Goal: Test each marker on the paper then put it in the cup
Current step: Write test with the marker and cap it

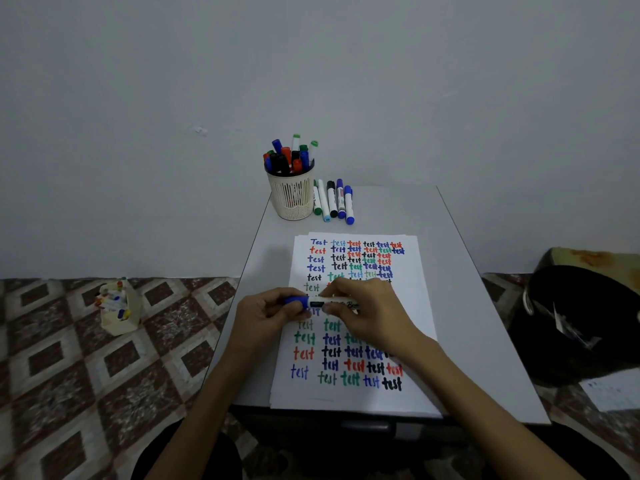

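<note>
Blue-capped white marker [318,302] pinched between left hand [263,313] and right hand [363,306].
Five markers [332,200] lie beside one cream mesh cup [292,199] on grey worktop [467,306]; patterned tiled floor [69,358].

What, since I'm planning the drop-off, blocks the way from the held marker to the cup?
Nothing visible: only flat paper lies between the marker and the cup, though markers crowd the cup's mouth.

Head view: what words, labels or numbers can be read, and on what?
"Test" and "test": handwritten repeatedly in blue, red, black and green on the paper.
Held marker: script print on the barrel, too blurred to read.
Markers lying beside the cup: labels too small to read.
</note>
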